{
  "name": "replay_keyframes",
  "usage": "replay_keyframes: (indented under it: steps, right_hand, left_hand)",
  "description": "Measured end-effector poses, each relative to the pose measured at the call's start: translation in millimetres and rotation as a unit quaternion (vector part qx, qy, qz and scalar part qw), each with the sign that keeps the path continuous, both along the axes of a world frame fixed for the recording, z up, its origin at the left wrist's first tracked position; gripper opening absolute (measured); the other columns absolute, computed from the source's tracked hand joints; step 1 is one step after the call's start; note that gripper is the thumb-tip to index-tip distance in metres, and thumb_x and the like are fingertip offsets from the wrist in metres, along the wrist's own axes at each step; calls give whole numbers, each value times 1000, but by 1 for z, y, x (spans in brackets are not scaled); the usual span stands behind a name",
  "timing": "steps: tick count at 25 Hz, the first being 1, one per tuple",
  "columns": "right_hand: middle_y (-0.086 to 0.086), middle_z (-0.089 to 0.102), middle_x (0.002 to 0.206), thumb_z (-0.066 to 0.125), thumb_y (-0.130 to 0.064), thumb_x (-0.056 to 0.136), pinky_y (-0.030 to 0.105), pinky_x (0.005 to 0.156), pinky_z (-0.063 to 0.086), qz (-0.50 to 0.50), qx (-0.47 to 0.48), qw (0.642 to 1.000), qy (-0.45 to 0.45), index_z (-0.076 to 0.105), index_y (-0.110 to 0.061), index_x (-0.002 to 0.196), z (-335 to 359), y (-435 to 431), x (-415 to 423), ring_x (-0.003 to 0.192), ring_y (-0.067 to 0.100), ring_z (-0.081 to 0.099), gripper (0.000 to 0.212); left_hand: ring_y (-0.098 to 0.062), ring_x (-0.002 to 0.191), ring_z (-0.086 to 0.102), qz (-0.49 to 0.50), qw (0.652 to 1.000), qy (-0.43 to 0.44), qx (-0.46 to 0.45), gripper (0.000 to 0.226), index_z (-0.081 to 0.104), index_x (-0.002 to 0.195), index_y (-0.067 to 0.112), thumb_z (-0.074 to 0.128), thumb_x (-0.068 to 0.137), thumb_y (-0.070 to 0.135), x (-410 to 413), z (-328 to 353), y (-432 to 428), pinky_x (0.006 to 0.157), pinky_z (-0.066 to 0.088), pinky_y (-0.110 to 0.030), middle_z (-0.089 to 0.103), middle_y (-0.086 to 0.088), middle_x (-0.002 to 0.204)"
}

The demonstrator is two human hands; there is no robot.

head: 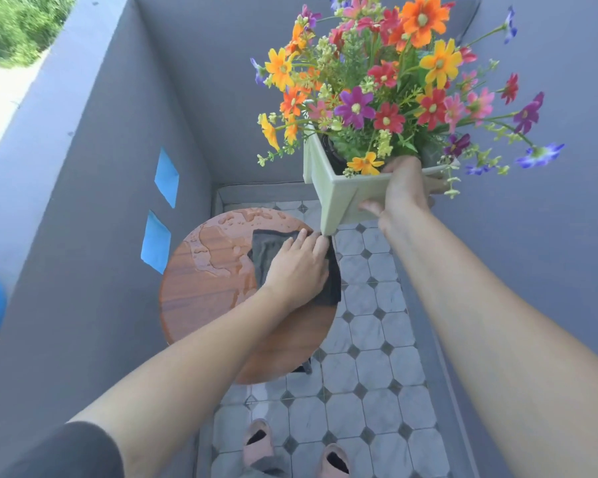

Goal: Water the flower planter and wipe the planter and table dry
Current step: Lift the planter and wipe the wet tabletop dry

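A home balcony: grey parapet walls (94,150) enclose a tiled floor (373,339), with greenery (11,25) outside.

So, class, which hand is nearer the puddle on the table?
Left. The left hand presses the cloth on the table beside the puddle; the right hand holds the planter up, apart from it.

1. The cloth (268,248) lies on the right part of the table (194,298), under the left hand (297,267).
2. Puddles (211,243) lie on the table, left of the cloth.
3. The planter (353,201), gripped by the right hand (404,191), is above and right of the table.
4. Flowers (387,81) stand in the planter.
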State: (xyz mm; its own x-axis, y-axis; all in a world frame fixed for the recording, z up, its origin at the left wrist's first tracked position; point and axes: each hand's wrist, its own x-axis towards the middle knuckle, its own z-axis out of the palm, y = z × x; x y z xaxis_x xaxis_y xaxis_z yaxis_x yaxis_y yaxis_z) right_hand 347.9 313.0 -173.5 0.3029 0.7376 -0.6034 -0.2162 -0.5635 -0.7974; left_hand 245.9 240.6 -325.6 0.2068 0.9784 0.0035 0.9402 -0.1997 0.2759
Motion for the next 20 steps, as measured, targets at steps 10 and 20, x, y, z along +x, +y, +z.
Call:
replay_keyframes:
  steps: [10,20]
  right_hand:
    - [0,36,88,51,-13,81,40,74,61,0,8,1000,-6,57,-7,100,0,16,-5,71,14,44,21]
    - [7,39,108,50,-11,80,40,71,61,-21,11,1000,-3,57,-5,106,-15,35,-2,74,17,44,28]
  left_hand:
    - [-17,147,-4,-171,979,58,-97,60,16,151,29,18,95,52,-60,-20,-16,118,0,-40,5,3,159]
    - [-13,147,5,-154,986,46,-44,61,21,150,26,22,92,46,-60,-35,17,116,0,-42,18,7,158]
